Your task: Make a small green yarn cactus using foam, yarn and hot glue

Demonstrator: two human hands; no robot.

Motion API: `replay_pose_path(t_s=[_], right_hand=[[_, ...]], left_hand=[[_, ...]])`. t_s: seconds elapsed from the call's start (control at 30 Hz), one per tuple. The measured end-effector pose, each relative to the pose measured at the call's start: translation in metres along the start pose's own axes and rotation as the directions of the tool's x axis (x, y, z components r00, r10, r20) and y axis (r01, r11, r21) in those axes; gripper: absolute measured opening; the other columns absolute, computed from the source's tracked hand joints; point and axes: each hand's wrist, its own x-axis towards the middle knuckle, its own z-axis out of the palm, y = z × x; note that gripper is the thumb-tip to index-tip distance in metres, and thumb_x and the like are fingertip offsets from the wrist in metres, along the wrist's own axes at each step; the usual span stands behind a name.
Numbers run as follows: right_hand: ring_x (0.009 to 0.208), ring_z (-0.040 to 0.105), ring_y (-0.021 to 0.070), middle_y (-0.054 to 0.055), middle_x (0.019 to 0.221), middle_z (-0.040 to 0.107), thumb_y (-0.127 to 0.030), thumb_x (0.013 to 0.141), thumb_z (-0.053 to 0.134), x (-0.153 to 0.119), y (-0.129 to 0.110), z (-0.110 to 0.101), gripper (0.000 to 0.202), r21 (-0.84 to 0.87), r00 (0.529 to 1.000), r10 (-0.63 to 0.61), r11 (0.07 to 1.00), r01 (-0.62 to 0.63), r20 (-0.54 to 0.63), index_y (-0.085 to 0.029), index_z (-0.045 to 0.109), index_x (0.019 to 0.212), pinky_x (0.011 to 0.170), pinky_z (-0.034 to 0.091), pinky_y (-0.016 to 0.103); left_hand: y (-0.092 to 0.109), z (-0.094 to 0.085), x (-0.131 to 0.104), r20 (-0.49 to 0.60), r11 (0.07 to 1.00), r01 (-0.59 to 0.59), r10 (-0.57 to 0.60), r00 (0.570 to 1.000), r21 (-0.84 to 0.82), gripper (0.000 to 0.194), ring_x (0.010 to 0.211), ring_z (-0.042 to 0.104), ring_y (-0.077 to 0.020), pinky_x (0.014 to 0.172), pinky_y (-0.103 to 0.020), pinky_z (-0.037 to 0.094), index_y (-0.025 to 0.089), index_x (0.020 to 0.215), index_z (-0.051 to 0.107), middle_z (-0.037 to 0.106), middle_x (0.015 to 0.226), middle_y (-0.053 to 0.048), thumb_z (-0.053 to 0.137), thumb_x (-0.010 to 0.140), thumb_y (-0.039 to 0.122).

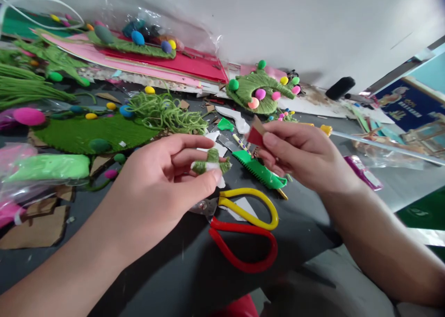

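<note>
Between the thumb and fingers of my left hand (156, 178) is a small yarn-wrapped shape (212, 157), green with a white patch and short arms sticking out. My right hand (299, 152) pinches a small piece of cardboard (256, 132), red on one face and brown along its edge. The two hands are apart, both raised over the dark table. Scissors (248, 229) with one yellow and one red handle lie below them, their blades partly hidden by my left hand. Under my right hand rests a green toothed plastic piece (260, 169).
Tangled green yarn (170, 115) and a green fuzzy oval (93, 134) with coloured balls lie left of centre. A yarn-wrapped green piece (259, 90) with pompoms is at the back. Cardboard scraps (34, 226) sit front left. A purple-pink packet (363, 172) lies at right.
</note>
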Motion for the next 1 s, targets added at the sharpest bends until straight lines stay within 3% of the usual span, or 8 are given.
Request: replay_pose_path(t_s=[0.1,0.23,0.33,0.5,1.0], right_hand=[[0.046,0.043,0.0073,-0.005,0.063,0.054,-0.039,0.099,0.066,0.008,0.003,0.015,0.026,0.226,0.999,0.045,0.973,-0.039,-0.021,-0.02,0.067,0.116,0.042,0.028,0.022],[0.043,0.04,0.0041,-0.005,0.061,0.056,-0.035,0.099,0.067,0.007,0.008,0.024,0.024,0.368,0.987,0.139,0.917,-0.158,0.077,-0.015,0.069,0.113,0.04,0.026,0.018],[0.043,0.041,0.0038,-0.004,0.061,0.058,-0.036,0.099,0.067,0.004,0.01,0.027,0.026,0.373,0.984,0.149,0.911,-0.175,0.099,-0.015,0.07,0.114,0.039,0.026,0.017],[0.044,0.041,0.0031,-0.005,0.061,0.057,-0.036,0.099,0.067,0.002,0.015,0.029,0.026,0.365,0.982,0.118,0.916,-0.165,0.149,-0.015,0.07,0.114,0.041,0.026,0.016],[0.044,0.041,0.0033,-0.004,0.061,0.058,-0.033,0.1,0.064,-0.001,0.011,0.03,0.025,0.378,0.976,0.148,0.904,-0.198,0.157,-0.013,0.069,0.115,0.041,0.028,0.017]], left_hand=[[-0.004,-0.003,0.001,0.013,0.995,-0.053,0.052,0.999,0.086,0.048,0.072,0.075,-0.0192,0.056,-0.021,0.059,0.03,0.115,0.075,0.08,0.096,-0.001,0.087,0.069,0.033],[-0.007,-0.004,0.0,0.008,0.975,-0.121,0.122,0.993,0.186,0.051,0.085,0.077,-0.0232,0.069,-0.024,0.064,0.03,0.118,0.074,0.08,0.105,-0.001,0.087,0.068,0.03],[-0.011,-0.004,0.0,0.022,0.965,-0.159,0.158,0.987,0.208,0.051,0.092,0.077,-0.0238,0.073,-0.023,0.064,0.032,0.119,0.073,0.08,0.106,0.0,0.086,0.07,0.027],[-0.013,-0.003,-0.001,0.024,0.967,-0.163,0.162,0.987,0.197,0.045,0.084,0.077,-0.0184,0.068,-0.019,0.062,0.036,0.115,0.073,0.08,0.103,0.004,0.084,0.072,0.026],[-0.007,-0.003,0.001,0.023,0.957,-0.155,0.154,0.988,0.246,0.041,0.073,0.075,-0.0161,0.06,-0.018,0.06,0.031,0.115,0.073,0.081,0.101,0.001,0.084,0.076,0.036]])
